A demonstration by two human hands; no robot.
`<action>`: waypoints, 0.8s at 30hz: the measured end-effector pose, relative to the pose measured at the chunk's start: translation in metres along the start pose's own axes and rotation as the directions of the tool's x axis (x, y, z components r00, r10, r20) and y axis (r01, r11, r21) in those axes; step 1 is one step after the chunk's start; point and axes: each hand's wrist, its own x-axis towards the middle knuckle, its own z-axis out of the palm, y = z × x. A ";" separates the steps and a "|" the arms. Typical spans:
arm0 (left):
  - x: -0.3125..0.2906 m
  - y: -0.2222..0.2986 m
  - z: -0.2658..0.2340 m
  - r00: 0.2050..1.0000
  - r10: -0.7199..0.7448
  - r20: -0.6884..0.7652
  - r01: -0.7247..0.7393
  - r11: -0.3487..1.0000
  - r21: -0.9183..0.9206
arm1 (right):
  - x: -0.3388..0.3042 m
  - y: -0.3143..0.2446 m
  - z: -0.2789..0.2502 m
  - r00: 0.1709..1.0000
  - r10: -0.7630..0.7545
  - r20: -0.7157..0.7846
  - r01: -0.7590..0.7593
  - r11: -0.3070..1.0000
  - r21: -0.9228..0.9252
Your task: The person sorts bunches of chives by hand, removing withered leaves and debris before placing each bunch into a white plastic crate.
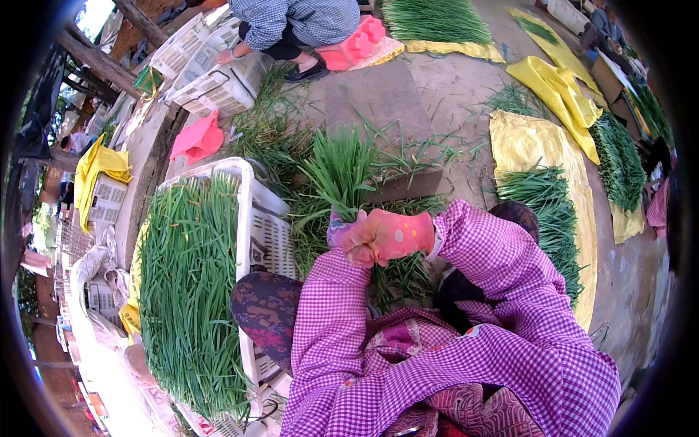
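A bunch of green chives [341,169] stands upright in front of me, its leaf tips pointing away. My left hand [339,228], in a purple patterned glove, is closed around the bunch's lower end and partly hidden behind my right. Wearing a pink-orange dotted glove, my right hand [387,237] is closed and pressed against the left at the base of the bunch. Whatever its fingers grip is hidden. Beside my left knee, a white plastic crate [246,218] is heaped with long chives [193,291].
Loose chives [269,138] litter the ground. A low board [378,102] lies ahead. On the right, chives [542,218] rest on yellow sheeting [520,138]. A crouching person [302,22] works beyond, near white crates [218,84] and a pink stool [357,44]. Pink plastic [198,138] lies left.
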 end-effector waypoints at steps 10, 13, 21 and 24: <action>0.002 0.001 0.002 1.000 0.029 0.008 -0.029 0.995 0.092 | -0.001 -0.034 -0.039 0.698 -0.350 -0.625 -0.200 0.742 -0.639; 0.000 0.006 0.001 0.999 0.033 0.020 -0.035 0.990 0.137 | 0.000 -0.039 -0.033 0.789 -0.050 -0.612 -0.552 0.378 -0.743; -0.004 0.017 0.002 0.996 0.071 0.049 -0.068 0.995 -0.070 | -0.010 -0.017 -0.036 0.715 -0.216 -0.665 -0.367 0.695 -0.619; 0.029 -0.053 0.026 0.995 0.097 -0.014 -0.095 0.911 -0.401 | -0.007 -0.044 -0.036 0.617 -0.025 -0.787 -0.176 0.970 -0.169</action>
